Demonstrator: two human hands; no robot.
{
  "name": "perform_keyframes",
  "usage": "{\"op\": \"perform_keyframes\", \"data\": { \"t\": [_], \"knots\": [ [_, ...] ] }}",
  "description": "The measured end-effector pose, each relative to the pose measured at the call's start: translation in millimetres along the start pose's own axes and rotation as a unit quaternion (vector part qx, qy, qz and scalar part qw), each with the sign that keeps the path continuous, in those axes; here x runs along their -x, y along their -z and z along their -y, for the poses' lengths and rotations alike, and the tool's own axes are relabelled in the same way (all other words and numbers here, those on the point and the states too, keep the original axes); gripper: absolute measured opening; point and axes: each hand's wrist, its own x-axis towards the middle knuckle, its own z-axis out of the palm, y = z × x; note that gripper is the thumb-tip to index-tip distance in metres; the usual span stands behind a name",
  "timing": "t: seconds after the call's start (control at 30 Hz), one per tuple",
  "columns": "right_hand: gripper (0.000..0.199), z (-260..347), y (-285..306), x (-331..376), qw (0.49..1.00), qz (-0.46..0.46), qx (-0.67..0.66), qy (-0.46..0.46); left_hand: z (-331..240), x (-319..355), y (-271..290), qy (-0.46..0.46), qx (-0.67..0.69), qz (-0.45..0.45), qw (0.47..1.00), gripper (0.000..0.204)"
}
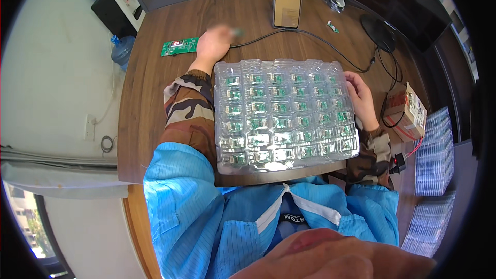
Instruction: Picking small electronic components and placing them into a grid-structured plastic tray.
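A clear plastic blister tray [243, 170] lies in front of me, its rows of pockets holding small green circuit boards [279, 107]. My right hand [361, 101] is at the tray's right edge, fingers curled against it. Beyond the tray's far left corner is my left hand [214, 44], its fingertips smeared by motion. A small greenish piece [236, 32], blurred but looking like a circuit board, shows at those fingertips. Just left of that wrist, a larger green circuit board [180, 46] with a lit red display lies flat on the wooden table [150, 103].
A phone [288, 1] stands upright at the back, a black cable [330, 46] running before it. Far right are a monitor [395, 2] and a small green-white part [332, 26]. A cardboard box [406, 111] and stacked clear trays [434, 155] stand at the right.
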Motion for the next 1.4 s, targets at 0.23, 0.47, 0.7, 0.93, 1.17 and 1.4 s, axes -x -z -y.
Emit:
{"op": "perform_keyframes", "data": {
  "t": [0.23, 0.47, 0.7, 0.93, 1.17, 1.4],
  "knots": [
    [0.016, 46.0, 61.9, 69.2, 0.945, -0.061, 0.321, 0.010, 0.4, -0.3, 1.2, 0.004, -0.003, 0.001, 1.000, 0.018],
    [0.024, 25.7, 116.4, 136.6, 0.765, -0.100, 0.631, -0.081, -0.4, -1.3, 5.4, 0.020, 0.000, 0.011, 1.000, 0.019],
    [0.020, -33.2, 126.4, 154.4, 0.688, -0.040, 0.696, -0.203, -1.7, -0.9, 2.5, 0.015, 0.011, 0.009, 1.000, 0.019],
    [0.012, -40.6, 128.2, 151.1, 0.671, -0.015, 0.719, -0.180, 0.6, 0.7, 3.5, 0.007, 0.018, 0.004, 1.000, 0.018],
    [0.013, -42.7, 130.9, 151.3, 0.685, -0.006, 0.707, -0.176, -1.9, -0.1, 4.5, 0.004, 0.020, 0.004, 1.000, 0.017],
    [0.013, -47.7, 132.0, 153.7, 0.687, -0.008, 0.705, -0.175, -3.2, -0.1, 5.7, 0.007, 0.020, 0.008, 1.000, 0.018]
  ]
}}
